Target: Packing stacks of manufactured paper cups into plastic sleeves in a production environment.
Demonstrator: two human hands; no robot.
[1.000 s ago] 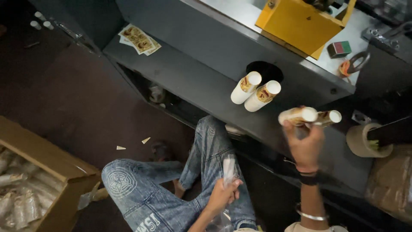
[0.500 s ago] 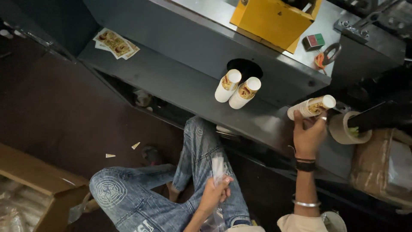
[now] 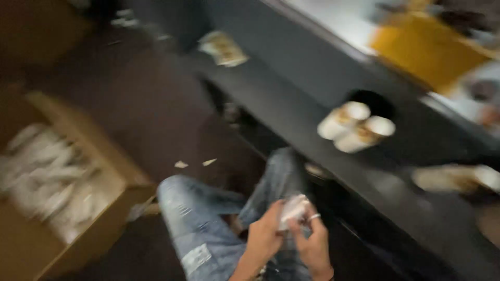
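The picture is heavily blurred by motion. My left hand (image 3: 264, 237) and my right hand (image 3: 312, 242) meet over my lap, both gripping a crumpled clear plastic wrapper (image 3: 292, 208). My right hand wears a ring. I sit with jeans-clad knees (image 3: 208, 208) under a dark grey shelf (image 3: 291, 112). Two white paper rolls with gold print (image 3: 357, 127) lie side by side on that shelf. Another white roll (image 3: 450, 178) lies further right on the shelf, away from both hands.
An open cardboard box (image 3: 112, 171) of wrapped white items stands on the dark floor at left. A yellow box (image 3: 427, 47) sits on the upper surface. A printed packet (image 3: 224, 48) lies at the shelf's far end. Paper scraps (image 3: 194, 163) dot the floor.
My right hand has left the roll on the shelf at right and come down to join my left hand on the plastic wrapper. The view swung left, bringing the cardboard box back in.
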